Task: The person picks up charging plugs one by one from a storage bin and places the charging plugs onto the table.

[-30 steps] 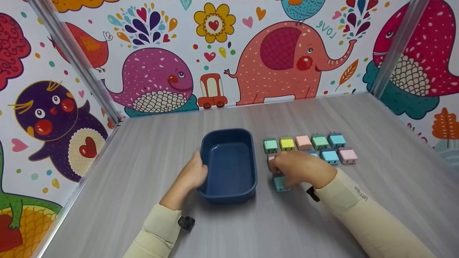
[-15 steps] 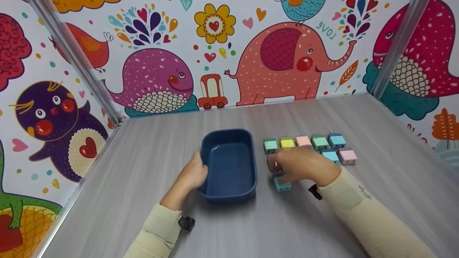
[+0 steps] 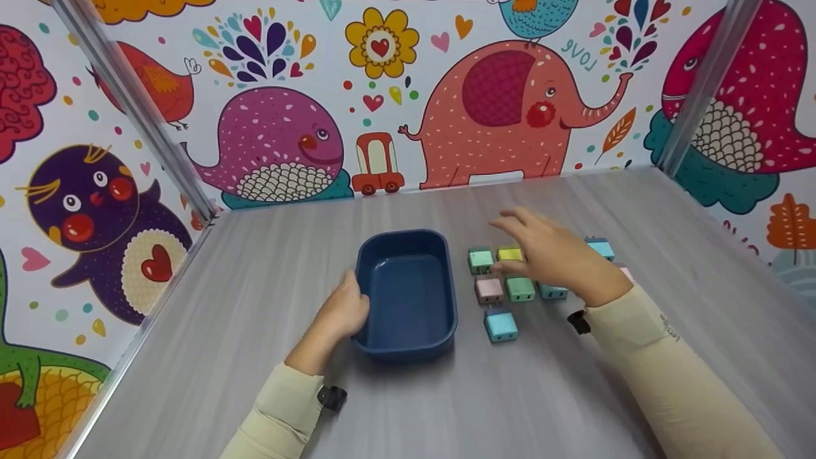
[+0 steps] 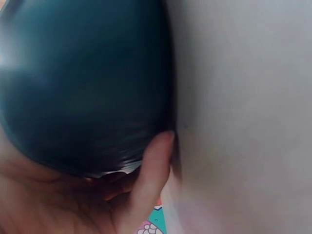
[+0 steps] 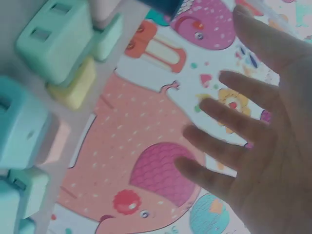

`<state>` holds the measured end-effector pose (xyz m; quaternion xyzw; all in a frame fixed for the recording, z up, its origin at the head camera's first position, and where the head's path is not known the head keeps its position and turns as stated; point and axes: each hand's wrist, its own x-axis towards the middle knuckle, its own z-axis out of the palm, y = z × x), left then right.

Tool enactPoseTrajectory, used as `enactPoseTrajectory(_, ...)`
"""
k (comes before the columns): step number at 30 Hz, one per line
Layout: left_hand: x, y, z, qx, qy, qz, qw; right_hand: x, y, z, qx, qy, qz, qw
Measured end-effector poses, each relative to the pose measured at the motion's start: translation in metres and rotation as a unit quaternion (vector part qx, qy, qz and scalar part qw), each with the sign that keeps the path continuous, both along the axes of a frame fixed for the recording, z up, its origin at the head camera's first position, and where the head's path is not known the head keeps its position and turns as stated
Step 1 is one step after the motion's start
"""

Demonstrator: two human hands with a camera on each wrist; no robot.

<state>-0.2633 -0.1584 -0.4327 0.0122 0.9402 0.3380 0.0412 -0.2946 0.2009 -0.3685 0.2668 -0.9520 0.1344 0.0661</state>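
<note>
A navy blue plastic tub (image 3: 408, 299) stands on the table. My left hand (image 3: 344, 306) grips its left wall; in the left wrist view, that hand (image 4: 112, 195) lies against the tub's dark side. My right hand (image 3: 554, 252), fingers spread and holding nothing, is above rows of small pastel USB wall chargers. Beneath and beside it are a mint charger (image 3: 480, 260), a yellow charger (image 3: 510, 255), a pink charger (image 3: 489, 290) and a green charger (image 3: 520, 289). Nearer the front sits a light blue charger (image 3: 502, 326). The hand hides several others.
Behind the grey table (image 3: 268, 255) rises a printed wall (image 3: 382, 95) with cartoon animals. Metal posts (image 3: 137, 115) mark its corners. At the far right of the rows, a blue charger (image 3: 599, 248) shows past my right hand.
My right hand has let go of the pink charger and lifted away toward the back right, its fingers spreading. The light blue charger in front has turned slightly. My left hand has stayed put.
</note>
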Motion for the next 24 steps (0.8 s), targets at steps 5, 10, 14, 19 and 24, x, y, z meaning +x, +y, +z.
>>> enactPoseTrajectory(5,0.000,0.001,0.001,0.005,-0.002,0.002,1.0000,-0.009,0.018,0.002,0.011,-0.007,-0.041,0.9991)
enactPoseTrajectory(10,0.002,0.001,0.002,0.006,0.000,0.002,1.0000,-0.021,0.034,-0.007,0.019,-0.033,-0.071,0.9968)
enactPoseTrajectory(14,0.002,0.001,0.001,-0.002,0.001,0.002,1.0000,-0.026,0.042,-0.013,0.040,-0.061,-0.087,0.9935)
enactPoseTrajectory(19,0.001,0.002,0.001,-0.013,-0.008,0.005,0.9999,-0.025,0.042,-0.014,0.038,-0.068,-0.084,0.9935)
enactPoseTrajectory(24,0.001,0.000,0.005,-0.017,-0.032,0.010,0.9993,-0.023,0.039,-0.013,0.026,-0.094,-0.075,0.9925)
